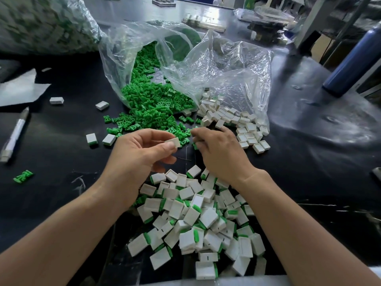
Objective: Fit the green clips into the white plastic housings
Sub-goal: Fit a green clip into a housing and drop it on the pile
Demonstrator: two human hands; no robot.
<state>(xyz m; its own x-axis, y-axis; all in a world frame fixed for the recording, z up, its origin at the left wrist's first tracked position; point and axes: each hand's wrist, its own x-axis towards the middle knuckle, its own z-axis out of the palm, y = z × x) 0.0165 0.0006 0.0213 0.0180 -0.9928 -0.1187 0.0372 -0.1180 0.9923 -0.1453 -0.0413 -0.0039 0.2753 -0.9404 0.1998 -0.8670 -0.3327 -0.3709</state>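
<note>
My left hand (142,149) pinches one white plastic housing (173,142) between thumb and fingers, held just above the black table. To its right my right hand (216,150) rests knuckles-up at the edge of the loose green clips (152,108); its fingertips curl down among them, and a bit of green shows under the fingers, so whether it holds a clip is unclear. Empty white housings (237,120) spill from a clear bag behind that hand. A heap of housings with green clips fitted (198,219) lies between my forearms.
A clear plastic bag (226,65) lies open behind the clips. A pen (14,135) lies at the left, a lone green clip (23,176) near it. Two fitted housings (100,139) sit left of my hands. A blue bottle (354,60) stands at the right.
</note>
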